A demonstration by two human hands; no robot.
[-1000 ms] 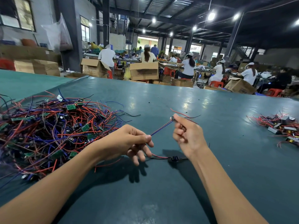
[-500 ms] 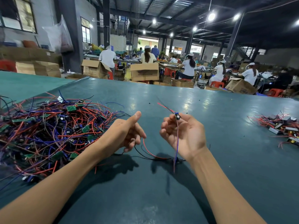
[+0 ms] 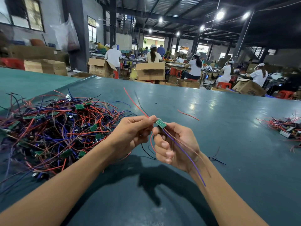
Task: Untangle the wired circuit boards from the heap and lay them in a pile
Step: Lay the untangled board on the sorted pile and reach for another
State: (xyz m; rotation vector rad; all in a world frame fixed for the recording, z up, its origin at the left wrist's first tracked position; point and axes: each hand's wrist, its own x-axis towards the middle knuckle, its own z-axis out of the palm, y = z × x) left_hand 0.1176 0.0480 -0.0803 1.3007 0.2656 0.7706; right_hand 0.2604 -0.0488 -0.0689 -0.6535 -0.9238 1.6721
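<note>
Above the middle of the tabletop (image 3: 211, 136), a small green circuit board (image 3: 161, 123) sits between both hands. The left hand (image 3: 130, 136) pinches its left end, and the right hand (image 3: 175, 149) grips its other end with curled fingers. Its purple wire (image 3: 187, 158) trails over the right wrist. The tangled heap (image 3: 57, 128) lies toward the left edge, and a small pile (image 3: 286, 128) sits at the right edge.

A person holds a small green circuit board (image 3: 161, 123) above a teal table (image 3: 211, 121), the right hand (image 3: 174, 147) gripping the board while the left hand (image 3: 132, 132) pinches its red wire (image 3: 135, 103). A purple wire (image 3: 187, 154) trails across the right wrist. A tangled heap (image 3: 53, 128) lies to the left, a smaller pile (image 3: 286, 128) at far right.
</note>
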